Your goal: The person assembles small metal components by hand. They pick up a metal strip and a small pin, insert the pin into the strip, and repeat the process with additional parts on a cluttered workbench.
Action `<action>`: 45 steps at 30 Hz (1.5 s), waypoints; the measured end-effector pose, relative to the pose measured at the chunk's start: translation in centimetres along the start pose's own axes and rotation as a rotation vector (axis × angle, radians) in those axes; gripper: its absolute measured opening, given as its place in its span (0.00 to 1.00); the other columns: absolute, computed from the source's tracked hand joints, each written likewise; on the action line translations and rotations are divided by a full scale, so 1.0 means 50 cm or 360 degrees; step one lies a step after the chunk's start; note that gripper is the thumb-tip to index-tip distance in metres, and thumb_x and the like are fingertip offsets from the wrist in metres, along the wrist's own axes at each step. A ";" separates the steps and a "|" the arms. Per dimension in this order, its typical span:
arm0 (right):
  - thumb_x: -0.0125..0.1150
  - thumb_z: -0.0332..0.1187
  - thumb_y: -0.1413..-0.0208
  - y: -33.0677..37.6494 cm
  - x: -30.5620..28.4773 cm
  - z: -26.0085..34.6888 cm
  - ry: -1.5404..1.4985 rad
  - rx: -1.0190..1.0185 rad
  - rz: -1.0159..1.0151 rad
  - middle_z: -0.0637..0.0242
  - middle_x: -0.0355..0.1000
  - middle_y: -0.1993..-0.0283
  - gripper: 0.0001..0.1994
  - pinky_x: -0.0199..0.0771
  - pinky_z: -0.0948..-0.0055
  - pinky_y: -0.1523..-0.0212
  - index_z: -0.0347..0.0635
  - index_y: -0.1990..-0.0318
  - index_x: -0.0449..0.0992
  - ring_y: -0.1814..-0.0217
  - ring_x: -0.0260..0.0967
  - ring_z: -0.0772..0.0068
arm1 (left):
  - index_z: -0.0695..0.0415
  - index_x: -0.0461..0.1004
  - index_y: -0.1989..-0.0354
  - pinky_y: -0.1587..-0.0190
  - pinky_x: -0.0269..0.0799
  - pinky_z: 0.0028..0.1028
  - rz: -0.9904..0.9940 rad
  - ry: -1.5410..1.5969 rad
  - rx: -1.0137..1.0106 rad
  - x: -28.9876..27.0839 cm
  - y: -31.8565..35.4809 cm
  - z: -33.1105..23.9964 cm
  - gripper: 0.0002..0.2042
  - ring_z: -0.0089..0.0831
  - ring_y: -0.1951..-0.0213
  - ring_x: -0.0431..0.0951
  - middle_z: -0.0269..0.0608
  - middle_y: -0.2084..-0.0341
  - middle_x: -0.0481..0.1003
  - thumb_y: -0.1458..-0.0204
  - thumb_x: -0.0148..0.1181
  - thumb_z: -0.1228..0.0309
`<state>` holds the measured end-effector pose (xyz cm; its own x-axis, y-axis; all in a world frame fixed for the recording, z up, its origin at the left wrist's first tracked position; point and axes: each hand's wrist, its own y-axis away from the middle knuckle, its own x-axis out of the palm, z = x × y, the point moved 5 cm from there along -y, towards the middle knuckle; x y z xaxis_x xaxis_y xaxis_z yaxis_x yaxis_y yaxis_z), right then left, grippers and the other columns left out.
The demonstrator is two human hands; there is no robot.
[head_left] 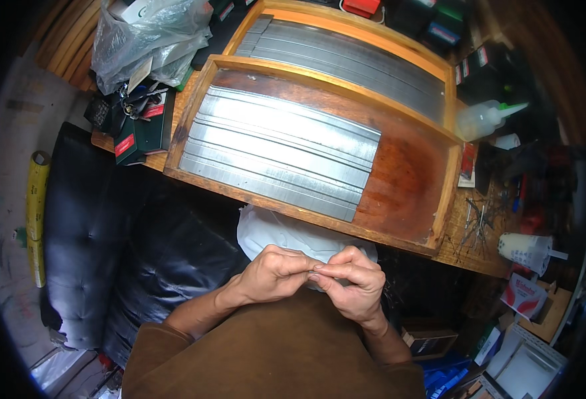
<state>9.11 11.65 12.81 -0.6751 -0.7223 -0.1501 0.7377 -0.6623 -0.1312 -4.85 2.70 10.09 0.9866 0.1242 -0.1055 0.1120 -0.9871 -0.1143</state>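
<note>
Left hand (276,272), right hand (360,286): closed, pinching small indistinct piece (316,268). Farther: rectangular wooden tray (406,179), smooth metal strips (283,149); far left, crinkled plastic bag (153,43).

Lettering: yellow roll (36,219) | red-and-white box (524,296) | plastic cup (523,250) | dark-green box (130,142)

Strips (273,159): metal; looked smooth and threw back a bright, glossy glare. Tray (409,189): wood; the reddish base showed a varnished sheen. Rear strips (346,63): metal; appeared smooth, with a duller grey finish. Bag (150,43): clear plastic; was crinkled and shiny. Sofa (90,213): black, leather-like; was glossy, tufted and creased. Shirt (273,346): brown cloth; was matt. Surface (490,261): wood; had visible grain. Bottle (479,121): translucent plastic; looked smooth. Wall (8,186): was matt, stained and scuffed.
</note>
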 end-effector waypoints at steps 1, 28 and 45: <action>0.78 0.20 0.52 0.000 0.000 0.000 -0.0008 0.0000 -0.0003 0.65 0.78 0.65 0.10 0.77 0.78 0.65 0.37 0.61 0.87 0.65 0.76 0.75 | 0.64 0.83 0.56 0.66 0.81 0.32 0.0002 0.0003 -0.0009 0.000 0.001 0.001 0.14 0.42 0.69 0.86 0.50 0.71 0.83 0.51 0.62 0.86; 0.78 0.20 0.53 -0.008 -0.010 0.010 0.0082 -0.0037 -0.0040 0.65 0.77 0.67 0.09 0.76 0.76 0.66 0.37 0.64 0.86 0.67 0.76 0.74 | 0.64 0.84 0.54 0.65 0.80 0.31 -0.0009 0.0062 -0.0083 -0.004 -0.004 -0.014 0.12 0.42 0.68 0.87 0.52 0.71 0.83 0.48 0.66 0.84; 0.75 0.18 0.53 -0.004 -0.007 0.018 0.0248 -0.0163 -0.0028 0.63 0.75 0.69 0.09 0.74 0.72 0.69 0.35 0.64 0.84 0.69 0.74 0.68 | 0.62 0.84 0.52 0.63 0.81 0.31 -0.0042 0.0095 -0.0135 0.005 -0.001 -0.010 0.13 0.41 0.66 0.87 0.52 0.68 0.84 0.47 0.67 0.83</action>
<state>9.20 11.87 13.78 -0.6847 -0.6661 -0.2959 0.7280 -0.6448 -0.2329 -4.54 2.72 10.56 0.9882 0.1468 -0.0441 0.1455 -0.9888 -0.0321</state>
